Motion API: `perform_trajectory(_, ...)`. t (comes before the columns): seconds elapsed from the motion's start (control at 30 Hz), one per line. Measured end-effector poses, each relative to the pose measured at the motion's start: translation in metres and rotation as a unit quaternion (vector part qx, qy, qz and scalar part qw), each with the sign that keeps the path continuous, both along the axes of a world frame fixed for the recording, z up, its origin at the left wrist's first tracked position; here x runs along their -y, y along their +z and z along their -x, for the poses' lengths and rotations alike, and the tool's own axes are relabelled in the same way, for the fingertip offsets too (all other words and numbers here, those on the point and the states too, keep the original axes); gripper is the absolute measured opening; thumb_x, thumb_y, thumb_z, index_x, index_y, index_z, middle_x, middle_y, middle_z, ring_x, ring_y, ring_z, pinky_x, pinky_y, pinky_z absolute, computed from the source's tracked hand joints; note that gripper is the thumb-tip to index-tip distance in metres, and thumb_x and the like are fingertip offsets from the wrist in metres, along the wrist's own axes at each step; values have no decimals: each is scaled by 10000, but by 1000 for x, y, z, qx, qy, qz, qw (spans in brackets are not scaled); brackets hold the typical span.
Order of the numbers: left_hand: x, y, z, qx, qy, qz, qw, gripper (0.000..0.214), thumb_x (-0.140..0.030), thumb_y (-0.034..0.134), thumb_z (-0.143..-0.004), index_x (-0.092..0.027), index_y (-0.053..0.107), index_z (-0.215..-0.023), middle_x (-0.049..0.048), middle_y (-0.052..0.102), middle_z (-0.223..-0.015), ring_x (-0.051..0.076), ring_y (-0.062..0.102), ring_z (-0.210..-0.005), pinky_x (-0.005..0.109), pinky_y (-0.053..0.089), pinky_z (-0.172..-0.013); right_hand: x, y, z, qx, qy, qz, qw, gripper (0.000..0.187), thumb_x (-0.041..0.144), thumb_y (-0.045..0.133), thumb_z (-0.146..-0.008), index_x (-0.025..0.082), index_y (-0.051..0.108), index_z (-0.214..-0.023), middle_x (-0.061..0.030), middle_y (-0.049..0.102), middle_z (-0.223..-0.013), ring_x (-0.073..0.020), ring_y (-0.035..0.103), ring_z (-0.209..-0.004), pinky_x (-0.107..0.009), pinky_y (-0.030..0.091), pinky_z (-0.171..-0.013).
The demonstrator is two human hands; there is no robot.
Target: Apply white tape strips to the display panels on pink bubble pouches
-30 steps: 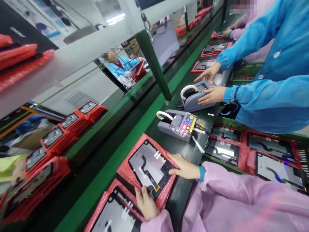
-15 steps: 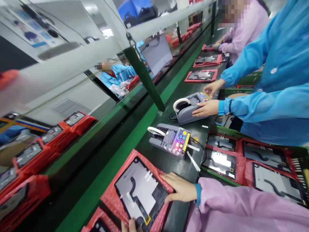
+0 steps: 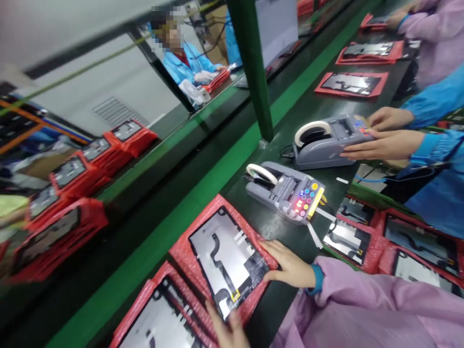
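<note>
A flat display panel [image 3: 232, 256] with a silver back, black border and dark ribbon cable lies on red bubble wrap [image 3: 184, 241] on the dark bench. My right hand [image 3: 290, 265] holds the right edge of the wrap, with its thumb low and its fingers along the side. My left hand [image 3: 230, 331] is partly cut off by the bottom of the frame. Its thumb and fingers grip the near left corner of the wrapped panel. Another display panel [image 3: 159, 316] on red wrap lies just left of it. Beyond my right hand stands a grey tape dispenser [image 3: 286, 191] with lit buttons.
A co-worker's hands [image 3: 389, 133] touch a second tape dispenser [image 3: 326, 142]. White tape strips [image 3: 315, 235] hang near the first one. At right, a green crate [image 3: 380, 195] holds several wrapped panels. A green post [image 3: 253, 72] rises behind. Stacks of red-wrapped panels [image 3: 79, 169] line the far bench.
The view has swung, so the bench things sit farther right and higher in the picture. More of my left hand and of the neighbouring panel shows. My right hand stays at the wrap's edge.
</note>
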State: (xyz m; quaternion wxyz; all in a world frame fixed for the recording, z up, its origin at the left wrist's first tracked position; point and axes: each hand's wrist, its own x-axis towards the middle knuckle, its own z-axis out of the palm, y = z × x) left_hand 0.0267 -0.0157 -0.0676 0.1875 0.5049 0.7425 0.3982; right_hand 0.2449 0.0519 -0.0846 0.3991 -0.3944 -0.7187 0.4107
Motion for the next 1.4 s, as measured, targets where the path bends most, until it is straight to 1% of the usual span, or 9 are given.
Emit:
perform_trajectory(0.1,14,-7,3,4,32,0,999,915,-374,770,-632,-302,451,-1487,63,484,-1524,308,407,-1437,380,374,-1177,1,3,-2,28,0,4,1000,894,617,608,-861,235,262,-1591,-161,487,-1477,-298,469,-1344,-470,384,-1146)
perform_trajectory(0.27,22,-18,-8,7,70,-32,997,751,-249,593,-822,-194,368,-1537,118,400,-1574,253,349,-1476,382,246,-1239,0,12,-5,55,5,30,998,883,593,537,-923,248,121,-1622,-146,355,-1583,-293,397,-1424,-492,337,-1181)
perform_trajectory(0.53,17,-20,-15,-5,62,-85,994,741,-80,530,-779,-191,427,-1505,111,455,-1537,224,368,-1467,360,252,-1240,-15,14,-4,70,28,34,997,702,564,473,-966,258,302,-1574,-101,387,-1572,-264,336,-1471,-488,248,-1228)
perform_trajectory(0.7,30,-15,-24,7,56,-76,996,792,-254,662,-827,-160,332,-1541,145,347,-1597,238,293,-1503,366,207,-1253,12,22,-8,103,-59,4,993,662,534,473,-970,234,345,-1545,-133,458,-1500,-290,416,-1394,-534,328,-1174)
perform_trajectory(0.87,32,-19,-24,100,112,-47,988,768,-404,623,-891,-122,315,-1535,175,306,-1611,239,293,-1502,379,220,-1243,32,8,-22,0,-128,108,986,818,635,566,-877,173,366,-1522,-187,517,-1409,-277,583,-1191,-468,529,-975)
perform_trajectory(0.97,22,-19,-19,72,100,-52,991,669,-356,635,-868,-127,442,-1466,181,420,-1546,258,360,-1466,405,254,-1231,14,4,-16,-49,-135,153,978,861,705,581,-822,171,432,-1481,-178,548,-1399,-278,600,-1184,-470,508,-1006)
perform_trajectory(1.1,8,-14,-26,34,107,-78,991,556,-322,626,-861,-121,553,-1373,202,535,-1429,303,435,-1401,463,315,-1193,-20,11,6,-50,-98,159,981,745,699,637,-769,162,614,-1285,-140,635,-1320,-294,574,-1246,-488,371,-1145)
perform_trajectory(1.27,-2,-6,-58,32,111,-71,991,567,-308,634,-845,-129,550,-1377,204,505,-1439,333,412,-1392,496,325,-1168,-49,23,12,-89,-78,206,971,586,665,636,-748,138,683,-999,-124,744,-967,-266,702,-926,-444,543,-926)
perform_trajectory(1.4,-4,-1,-67,45,90,-64,993,571,-353,624,-862,-161,524,-1390,179,477,-1458,319,407,-1388,483,295,-1178,-55,34,7,-60,-69,197,976,530,631,581,-803,134,695,-948,-120,728,-849,-258,695,-833,-433,566,-844)
